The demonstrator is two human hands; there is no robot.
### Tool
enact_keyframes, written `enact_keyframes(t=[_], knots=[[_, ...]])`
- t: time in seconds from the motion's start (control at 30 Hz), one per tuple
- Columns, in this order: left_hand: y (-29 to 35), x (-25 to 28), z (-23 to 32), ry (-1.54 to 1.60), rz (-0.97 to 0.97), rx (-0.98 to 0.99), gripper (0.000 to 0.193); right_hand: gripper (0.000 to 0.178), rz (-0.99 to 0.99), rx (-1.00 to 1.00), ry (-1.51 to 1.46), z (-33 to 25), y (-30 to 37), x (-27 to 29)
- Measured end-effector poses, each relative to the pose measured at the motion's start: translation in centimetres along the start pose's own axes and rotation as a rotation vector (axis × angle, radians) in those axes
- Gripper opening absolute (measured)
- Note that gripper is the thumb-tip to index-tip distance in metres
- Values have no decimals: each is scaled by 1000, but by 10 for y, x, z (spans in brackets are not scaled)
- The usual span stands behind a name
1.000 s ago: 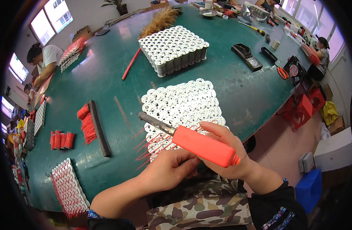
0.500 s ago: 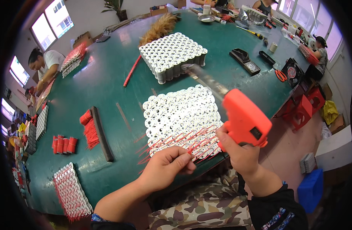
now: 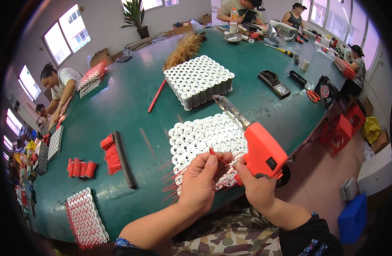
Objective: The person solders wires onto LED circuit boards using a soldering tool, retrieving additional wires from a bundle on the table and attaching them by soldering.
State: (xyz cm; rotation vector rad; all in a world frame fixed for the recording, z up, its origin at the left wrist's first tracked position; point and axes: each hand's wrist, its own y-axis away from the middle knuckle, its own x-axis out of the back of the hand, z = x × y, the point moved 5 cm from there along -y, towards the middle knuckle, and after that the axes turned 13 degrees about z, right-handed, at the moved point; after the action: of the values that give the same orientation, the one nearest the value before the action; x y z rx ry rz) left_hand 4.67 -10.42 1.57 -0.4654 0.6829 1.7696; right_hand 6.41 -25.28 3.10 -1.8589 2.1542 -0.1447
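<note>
In front of me on the green table lies a flat white panel (image 3: pixel 204 132) of many round cells, with thin red wires (image 3: pixel 172 181) strewn over its near part. Over its near edge, my left hand (image 3: pixel 200 179) is closed, pinching a small bunch of red wires (image 3: pixel 212 150) upright between thumb and forefinger. My right hand (image 3: pixel 260 190) grips a red soldering gun (image 3: pixel 264 145) by its handle, close beside the left. The gun's metal tip (image 3: pixel 217 99) points away from me, in front of a thick block of cylindrical cells (image 3: pixel 200 79).
A dark bar (image 3: pixel 124 160), red wire bundles (image 3: pixel 81 168) and another wired panel (image 3: pixel 87 217) lie to the left. Farther right are a black tray (image 3: pixel 275 85) and orange-handled scissors (image 3: pixel 313 96). A feather duster (image 3: pixel 185 51) lies behind the block. Other people work around the table.
My left hand has risen and turned upward, so the pinched red wires now show above its fingers. The soldering gun has shifted slightly left and down in my right hand. The view has tilted up.
</note>
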Motion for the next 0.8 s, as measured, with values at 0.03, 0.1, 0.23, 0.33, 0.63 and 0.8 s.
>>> enact_keyframes(t=[0.03,0.1,0.23,0.33,0.63,0.8], knots=[[0,-3,-1,-1,-5,-2,20,9,2,-9,-12,2,2,-2],[0,-5,-1,16,14,-35,19,11,-4,-6,-11,3,5,-1],[0,-5,1,49,-33,-33,19,13,-109,11,-25,7,11,-3],[0,7,0,-103,8,72,19,14,-71,104,-36,0,4,2],[11,12,-8,-389,-179,138,20,20,-226,-253,-94,1,-3,-5],[13,13,-3,-445,-175,196,22,20,-266,-183,-54,7,-4,-5]])
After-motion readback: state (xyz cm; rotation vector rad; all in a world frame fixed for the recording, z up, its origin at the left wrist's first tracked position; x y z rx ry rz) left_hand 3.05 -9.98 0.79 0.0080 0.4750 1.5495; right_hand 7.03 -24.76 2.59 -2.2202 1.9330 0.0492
